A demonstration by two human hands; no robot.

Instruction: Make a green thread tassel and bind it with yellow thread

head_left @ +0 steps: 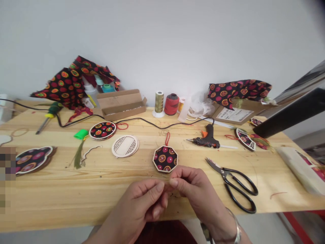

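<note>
The octagonal ornament (165, 158), faced with black flower-print cloth and topped by a red cord loop, lies flat on the wooden table (76, 200), just beyond the fingertips. Farther back, an open cardboard box (119, 103) sits with its flaps spread; its contents cannot be made out. To the right, a flat labelled carton (236, 113) carries a bundle of the same printed fabric (238, 89). The left hand (146, 200) and right hand (196, 191) meet at the table's near edge, wrists low, thumbs and forefingers pinched tight, tip to tip; whatever they nip is too small to tell. Black scissors (224, 173) lie open just right of the right hand.
</note>
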